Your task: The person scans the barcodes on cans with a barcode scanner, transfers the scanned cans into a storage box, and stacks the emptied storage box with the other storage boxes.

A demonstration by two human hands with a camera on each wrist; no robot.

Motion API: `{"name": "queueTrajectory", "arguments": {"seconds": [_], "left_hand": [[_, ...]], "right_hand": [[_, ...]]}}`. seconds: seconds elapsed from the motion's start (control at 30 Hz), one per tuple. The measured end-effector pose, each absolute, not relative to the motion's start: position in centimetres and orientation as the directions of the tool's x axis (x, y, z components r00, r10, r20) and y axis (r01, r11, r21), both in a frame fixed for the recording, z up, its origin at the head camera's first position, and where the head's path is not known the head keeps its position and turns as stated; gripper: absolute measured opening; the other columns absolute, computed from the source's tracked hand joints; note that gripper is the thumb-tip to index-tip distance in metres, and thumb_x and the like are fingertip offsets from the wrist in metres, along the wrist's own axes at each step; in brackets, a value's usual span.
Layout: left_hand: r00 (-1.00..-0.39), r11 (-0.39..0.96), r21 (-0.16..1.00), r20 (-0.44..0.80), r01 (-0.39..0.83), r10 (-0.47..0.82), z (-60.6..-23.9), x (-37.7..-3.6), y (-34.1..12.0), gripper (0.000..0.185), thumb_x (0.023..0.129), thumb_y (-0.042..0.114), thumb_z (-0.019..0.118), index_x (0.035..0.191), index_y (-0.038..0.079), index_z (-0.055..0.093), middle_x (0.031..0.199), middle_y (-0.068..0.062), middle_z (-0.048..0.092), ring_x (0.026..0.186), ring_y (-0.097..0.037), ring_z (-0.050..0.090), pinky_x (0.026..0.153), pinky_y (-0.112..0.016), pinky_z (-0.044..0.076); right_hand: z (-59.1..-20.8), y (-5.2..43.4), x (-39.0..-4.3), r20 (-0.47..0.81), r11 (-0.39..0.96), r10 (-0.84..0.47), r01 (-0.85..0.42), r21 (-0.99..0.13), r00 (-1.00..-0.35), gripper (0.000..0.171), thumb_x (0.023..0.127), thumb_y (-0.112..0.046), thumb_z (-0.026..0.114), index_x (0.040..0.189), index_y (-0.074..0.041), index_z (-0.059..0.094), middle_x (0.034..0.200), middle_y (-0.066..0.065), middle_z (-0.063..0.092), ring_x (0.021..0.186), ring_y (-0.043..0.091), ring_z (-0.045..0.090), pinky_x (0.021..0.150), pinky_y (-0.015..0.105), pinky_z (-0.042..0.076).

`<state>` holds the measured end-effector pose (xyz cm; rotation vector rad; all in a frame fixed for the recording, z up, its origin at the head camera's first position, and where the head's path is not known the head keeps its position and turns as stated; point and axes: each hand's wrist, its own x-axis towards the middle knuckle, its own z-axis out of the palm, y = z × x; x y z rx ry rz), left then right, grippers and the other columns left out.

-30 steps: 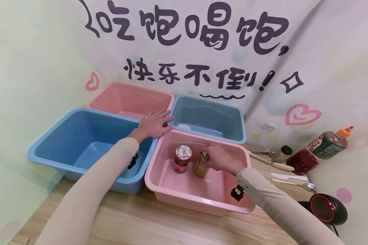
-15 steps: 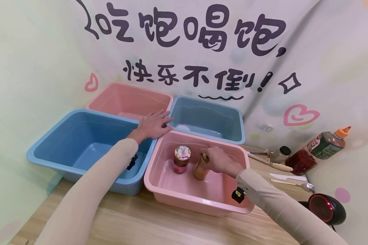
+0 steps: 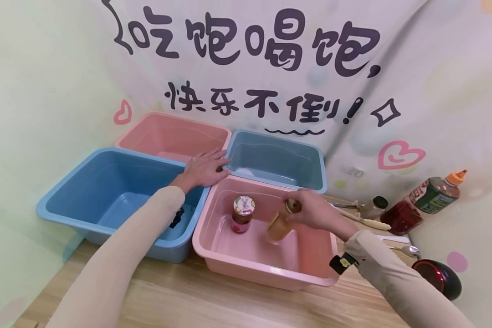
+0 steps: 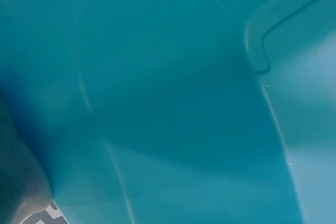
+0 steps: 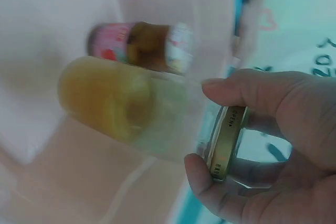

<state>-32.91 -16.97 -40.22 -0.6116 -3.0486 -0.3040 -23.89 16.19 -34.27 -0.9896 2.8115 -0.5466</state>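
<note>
My right hand grips a spice jar by its lid, over the front pink tub. In the right wrist view thumb and fingers pinch the gold lid, marked OPEN, of the clear jar, which leans and holds yellow-brown powder. A squat jar with a white patterned lid and pink label stands upright in the same tub. My left hand rests with fingers spread where the tub rims meet. The left wrist view shows mostly blue tub wall.
A large blue tub stands at left; a pink tub and a smaller blue tub sit behind. On the table's right are an orange-capped bottle, a small black-capped jar, a spoon and a dark rounded device.
My right hand has moved up and to the right with the spice jar, which has risen and tilted. The left hand and the other jar have stayed put.
</note>
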Motion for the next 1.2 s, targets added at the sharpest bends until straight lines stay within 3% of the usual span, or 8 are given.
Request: {"name": "queueTrajectory", "arguments": {"seconds": [0.23, 0.67, 0.87, 1.0, 1.2], "left_hand": [[-0.925, 0.904, 0.199, 0.051, 0.379, 0.376, -40.3, -32.9, -17.0, 0.061, 0.099, 0.053, 0.044, 0.153, 0.026, 0.042, 0.167, -0.004, 0.024, 0.157, -0.03, 0.013, 0.125, -0.056, 0.013], [-0.904, 0.874, 0.239, 0.046, 0.422, 0.424, -39.6, -33.2, -17.4, 0.062, 0.1, 0.052, 0.044, 0.153, 0.02, 0.043, 0.166, -0.01, 0.026, 0.156, -0.035, 0.016, 0.124, -0.06, 0.014], [-0.905, 0.855, 0.306, 0.057, 0.418, 0.422, -38.9, -33.3, -18.2, 0.058, 0.103, 0.043, 0.045, 0.153, 0.014, 0.041, 0.165, -0.016, 0.026, 0.154, -0.038, 0.017, 0.123, -0.061, 0.015], [-0.917, 0.871, 0.291, 0.079, 0.397, 0.391, -38.7, -33.4, -19.5, 0.059, 0.103, 0.045, 0.041, 0.155, 0.017, 0.037, 0.165, -0.014, 0.028, 0.154, -0.038, 0.018, 0.123, -0.061, 0.014], [-0.95, 0.909, 0.277, 0.042, 0.31, 0.311, -38.6, -32.8, -22.5, 0.063, 0.103, 0.049, 0.035, 0.157, 0.017, 0.033, 0.166, -0.015, 0.023, 0.155, -0.041, 0.013, 0.123, -0.064, 0.009]], "right_hand": [[-30.2, 18.6, -23.7, 0.024, 0.73, -0.584, -0.538, -0.423, -0.811, 0.03, 0.08, -0.007, 0.078, 0.11, -0.007, 0.071, 0.083, 0.003, 0.063, 0.072, 0.017, 0.054, 0.059, 0.029, 0.047], [-24.7, 23.5, -21.6, 0.088, 0.818, -0.438, -0.437, -0.374, -0.895, 0.037, 0.084, -0.015, 0.078, 0.119, -0.009, 0.069, 0.094, 0.009, 0.069, 0.082, 0.023, 0.063, 0.064, 0.027, 0.053], [-24.3, 26.7, -21.0, 0.141, 0.864, -0.371, -0.397, -0.309, -0.918, 0.04, 0.082, -0.018, 0.08, 0.12, -0.009, 0.069, 0.093, 0.011, 0.071, 0.082, 0.026, 0.065, 0.059, 0.027, 0.05], [-24.6, 28.9, -21.2, 0.167, 0.888, -0.331, -0.367, -0.277, -0.929, 0.038, 0.081, -0.019, 0.081, 0.116, -0.009, 0.07, 0.088, 0.01, 0.07, 0.078, 0.024, 0.063, 0.058, 0.027, 0.045], [-25.6, 32.3, -21.0, 0.098, 0.925, -0.244, -0.261, -0.275, -0.965, 0.041, 0.083, -0.025, 0.08, 0.118, -0.007, 0.068, 0.087, 0.012, 0.067, 0.073, 0.02, 0.059, 0.054, 0.028, 0.043]]}}
